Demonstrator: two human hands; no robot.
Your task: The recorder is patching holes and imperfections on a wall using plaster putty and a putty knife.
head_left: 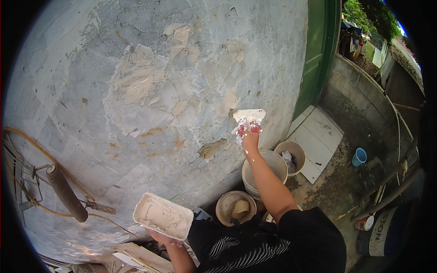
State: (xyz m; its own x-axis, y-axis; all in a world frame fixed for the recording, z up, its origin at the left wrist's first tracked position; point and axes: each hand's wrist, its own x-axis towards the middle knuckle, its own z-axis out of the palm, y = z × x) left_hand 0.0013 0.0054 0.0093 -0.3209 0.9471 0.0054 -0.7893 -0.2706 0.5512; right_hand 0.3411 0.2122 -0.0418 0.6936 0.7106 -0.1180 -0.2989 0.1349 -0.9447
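Observation:
A wide putty knife (250,114), its blade coated in pale filler, is against or close to the grey wall (191,123). My right hand (250,138) is closed round its red, filler-smeared handle. From below, my left hand (165,238) grips a white rectangular tub (188,226) of creamy filler, held level with the lower wall. Most of the left fingers are hidden under the tub. Fresh filler patches (137,75) lie on the wall to the upper left of the knife. Below the knife a rough brown hollow (212,149) breaks the plaster.
Several buckets (248,177) stand at the wall's foot below my right arm. A paint roller (66,193) hangs at the left beside an orange hose (50,157). A green door (316,54) and white tiles (314,141) are at the right, with a blue basket (359,157) beyond.

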